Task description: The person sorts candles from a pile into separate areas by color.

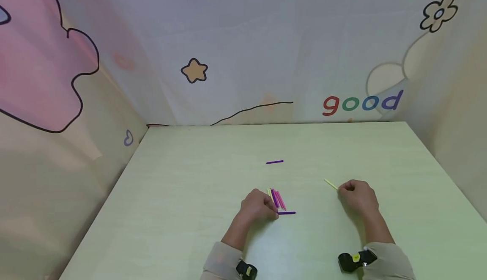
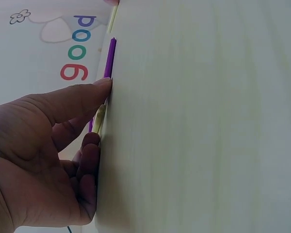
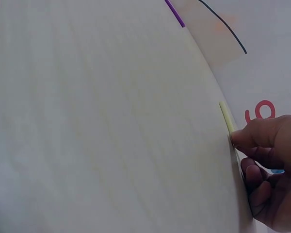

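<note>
Pale green table [image 1: 190, 195], cartoon-print walls [image 1: 266, 39]

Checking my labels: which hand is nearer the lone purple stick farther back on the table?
Left. The left hand sits in front of the lone purple stick, slightly left; the right hand is off to its right, farther away.

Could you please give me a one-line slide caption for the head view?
Left hand rests by a bundle of sticks; right hand pinches a yellow stick.

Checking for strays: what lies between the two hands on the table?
In the head view, only the purple stick by the left hand; then bare table to the right hand.
</note>
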A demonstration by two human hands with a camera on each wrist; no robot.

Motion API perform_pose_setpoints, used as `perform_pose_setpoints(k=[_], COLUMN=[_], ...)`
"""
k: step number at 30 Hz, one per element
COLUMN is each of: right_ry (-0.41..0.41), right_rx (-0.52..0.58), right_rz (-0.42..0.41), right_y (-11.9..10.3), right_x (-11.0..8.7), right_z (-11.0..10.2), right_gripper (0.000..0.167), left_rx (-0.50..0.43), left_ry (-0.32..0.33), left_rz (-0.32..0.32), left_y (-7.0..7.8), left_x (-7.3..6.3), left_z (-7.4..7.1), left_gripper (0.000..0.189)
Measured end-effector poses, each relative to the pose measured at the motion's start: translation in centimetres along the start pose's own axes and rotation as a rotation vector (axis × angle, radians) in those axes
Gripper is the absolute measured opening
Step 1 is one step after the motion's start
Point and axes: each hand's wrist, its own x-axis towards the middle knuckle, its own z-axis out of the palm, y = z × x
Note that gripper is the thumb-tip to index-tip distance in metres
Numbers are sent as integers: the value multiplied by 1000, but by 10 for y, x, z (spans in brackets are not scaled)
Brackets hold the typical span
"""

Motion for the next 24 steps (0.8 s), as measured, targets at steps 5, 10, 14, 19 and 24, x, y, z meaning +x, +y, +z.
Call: perform_pose_setpoints(k=[5, 10, 14, 19, 24], right_ry=[-11, -8, 2, 42, 86], right_rx=[-19, -23, -10, 42, 97], right_rz=[-12, -16, -13, -36, -114], right_y=[-1, 0, 1, -5, -18], right_x=[0, 0, -1, -8, -15], right_z=[-2, -1, 0, 0, -3], right_gripper=[22, 22, 22, 25, 26], left_rx=[-18, -35, -41, -43, -42], left_ry=[6, 17, 13, 7, 10], left_rz=[2, 12, 21, 18, 11], left_y=[1, -1, -2, -2, -3], left_x=[-1, -1, 0, 0, 0], left_z=[0, 0, 2, 2, 2], left_gripper=[13, 14, 14, 13, 12])
